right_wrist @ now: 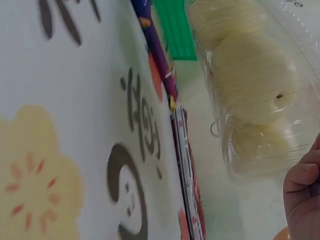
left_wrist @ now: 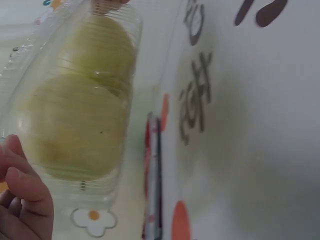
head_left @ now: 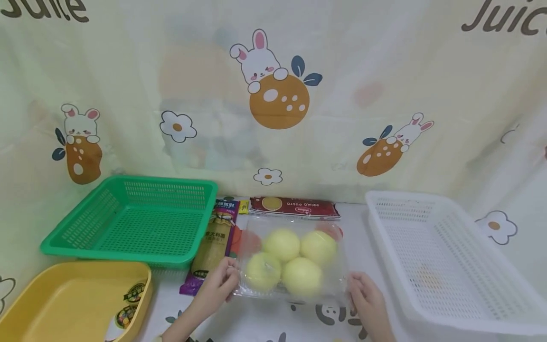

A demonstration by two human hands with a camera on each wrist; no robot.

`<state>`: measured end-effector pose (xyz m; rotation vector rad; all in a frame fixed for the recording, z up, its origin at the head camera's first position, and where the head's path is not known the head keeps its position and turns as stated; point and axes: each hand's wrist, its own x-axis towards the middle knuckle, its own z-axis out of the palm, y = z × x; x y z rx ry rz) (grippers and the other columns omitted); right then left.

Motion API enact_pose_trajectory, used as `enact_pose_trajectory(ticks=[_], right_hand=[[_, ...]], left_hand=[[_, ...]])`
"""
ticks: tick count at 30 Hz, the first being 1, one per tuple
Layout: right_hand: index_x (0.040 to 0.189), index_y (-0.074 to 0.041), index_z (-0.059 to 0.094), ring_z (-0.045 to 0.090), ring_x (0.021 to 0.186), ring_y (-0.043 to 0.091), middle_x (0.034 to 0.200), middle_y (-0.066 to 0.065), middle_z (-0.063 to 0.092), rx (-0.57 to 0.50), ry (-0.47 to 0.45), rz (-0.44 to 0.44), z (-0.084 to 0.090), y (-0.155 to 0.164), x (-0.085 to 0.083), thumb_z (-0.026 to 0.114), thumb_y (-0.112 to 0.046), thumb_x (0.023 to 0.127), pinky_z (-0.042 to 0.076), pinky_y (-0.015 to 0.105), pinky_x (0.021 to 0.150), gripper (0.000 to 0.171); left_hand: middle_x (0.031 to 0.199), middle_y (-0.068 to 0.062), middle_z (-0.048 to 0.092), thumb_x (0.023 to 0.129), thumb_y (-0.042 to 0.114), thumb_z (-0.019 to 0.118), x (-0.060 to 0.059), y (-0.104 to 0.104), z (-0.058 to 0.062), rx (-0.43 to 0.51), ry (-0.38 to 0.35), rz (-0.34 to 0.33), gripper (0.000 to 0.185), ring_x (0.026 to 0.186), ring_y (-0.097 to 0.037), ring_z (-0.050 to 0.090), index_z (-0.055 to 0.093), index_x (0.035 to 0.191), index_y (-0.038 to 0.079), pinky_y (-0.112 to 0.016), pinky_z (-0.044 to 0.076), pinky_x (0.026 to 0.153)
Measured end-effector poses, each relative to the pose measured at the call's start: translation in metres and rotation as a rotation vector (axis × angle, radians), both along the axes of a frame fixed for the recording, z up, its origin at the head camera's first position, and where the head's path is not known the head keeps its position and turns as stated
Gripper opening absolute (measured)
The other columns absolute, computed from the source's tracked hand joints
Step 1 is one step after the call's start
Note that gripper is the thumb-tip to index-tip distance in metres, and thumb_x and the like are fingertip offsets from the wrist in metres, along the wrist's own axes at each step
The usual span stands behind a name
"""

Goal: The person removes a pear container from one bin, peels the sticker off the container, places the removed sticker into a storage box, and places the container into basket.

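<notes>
Behind everything, a pale curtain point(head_left: 342, 71) printed with rabbits and oranges. At 3 o'clock on the table point(head_left: 265, 323), a white basket point(head_left: 444, 266); at 10 o'clock, a green basket point(head_left: 136, 221); at 8 o'clock, a yellow tub point(head_left: 64, 299). In the middle, a clear plastic clamshell point(head_left: 290, 261) with four pale green apples point(head_left: 282, 244) inside, flat on the table between the baskets. Behind it at 12 o'clock, a red pasta packet point(head_left: 295, 207); at 10 o'clock beside it, a purple noodle packet point(head_left: 213, 247), touching the green basket. Left hand point(head_left: 218, 285) at the clamshell's 9 o'clock edge, fingers curled and gripping the rim. Right hand point(head_left: 369, 299) at the 3 o'clock edge, fingers bent against the plastic, holding that side.
</notes>
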<state>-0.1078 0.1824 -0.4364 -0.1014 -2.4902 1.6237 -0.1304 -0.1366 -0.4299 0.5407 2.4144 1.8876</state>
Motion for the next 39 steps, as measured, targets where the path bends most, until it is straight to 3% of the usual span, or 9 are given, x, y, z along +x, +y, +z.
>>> enact_pose_trajectory(ticks=[5,13,18,23,28,31,36,39], right_hand=[[0.096,0.006,0.053,0.039,0.041,0.008,0.051,-0.002,0.042,-0.093,0.191,0.083,0.005,-0.017,-0.012,0.043,-0.002,0.093,0.034,0.024,0.034,0.013],[0.094,0.005,0.051,0.042,0.045,0.009,0.055,-0.001,0.044,-0.186,0.248,0.209,0.019,-0.061,-0.028,0.046,-0.003,0.092,0.038,0.023,0.038,0.01],[0.092,0.005,0.05,0.041,0.047,0.009,0.057,0.0,0.043,-0.161,0.21,0.239,0.037,-0.087,-0.029,0.046,-0.003,0.092,0.036,0.021,0.041,0.008],[0.093,0.006,0.048,0.039,0.048,0.009,0.057,0.002,0.043,-0.191,0.176,0.264,0.062,-0.109,-0.036,0.044,0.0,0.092,0.033,0.018,0.043,0.007],[0.096,0.007,0.046,0.041,0.049,0.009,0.059,0.002,0.046,-0.192,0.211,0.338,0.063,-0.129,-0.057,0.045,-0.004,0.093,0.036,0.018,0.044,0.012],[0.096,0.008,0.047,0.046,0.055,0.011,0.071,0.006,0.05,-0.204,0.203,0.407,0.062,-0.143,-0.068,0.047,-0.005,0.091,0.042,0.02,0.048,0.014],[0.096,0.009,0.046,0.051,0.07,0.014,0.091,0.013,0.052,-0.31,0.069,0.481,0.064,-0.164,-0.08,0.053,-0.002,0.084,0.045,0.022,0.059,0.018],[0.096,0.007,0.042,0.051,0.072,0.013,0.083,0.012,0.054,-0.335,0.065,0.516,0.065,-0.178,-0.085,0.053,0.004,0.077,0.044,0.022,0.064,0.022]], left_hand=[[0.059,-0.003,0.046,0.091,-0.001,0.043,-0.005,-0.018,0.021,-0.024,0.011,0.07,0.011,0.045,-0.011,0.046,0.046,0.1,-0.006,-0.025,0.044,0.041],[0.057,-0.004,0.045,0.093,0.001,0.042,-0.015,-0.066,0.041,-0.064,0.126,0.1,0.018,0.043,-0.013,0.045,0.047,0.106,-0.011,-0.029,0.042,0.038],[0.062,-0.008,0.05,0.095,0.006,0.04,-0.024,-0.09,0.047,-0.107,0.11,0.089,0.024,0.046,-0.014,0.048,0.045,0.112,-0.011,-0.032,0.045,0.041],[0.066,-0.01,0.052,0.097,0.01,0.037,-0.034,-0.104,0.054,-0.132,0.095,0.146,0.028,0.048,-0.017,0.048,0.042,0.115,-0.012,-0.03,0.045,0.043],[0.069,-0.014,0.05,0.098,0.017,0.035,-0.046,-0.124,0.067,-0.166,0.106,0.212,0.033,0.049,-0.017,0.047,0.043,0.115,-0.01,-0.03,0.044,0.044],[0.068,-0.016,0.049,0.098,0.017,0.034,-0.053,-0.14,0.07,-0.203,0.172,0.232,0.031,0.048,-0.016,0.046,0.044,0.11,-0.01,-0.03,0.043,0.043],[0.066,-0.014,0.049,0.098,0.013,0.034,-0.06,-0.169,0.067,-0.292,0.276,0.238,0.023,0.045,-0.017,0.045,0.045,0.1,-0.008,-0.031,0.041,0.041],[0.067,-0.012,0.049,0.098,0.012,0.032,-0.062,-0.184,0.067,-0.343,0.301,0.251,0.023,0.046,-0.017,0.045,0.045,0.099,-0.008,-0.031,0.042,0.042]])
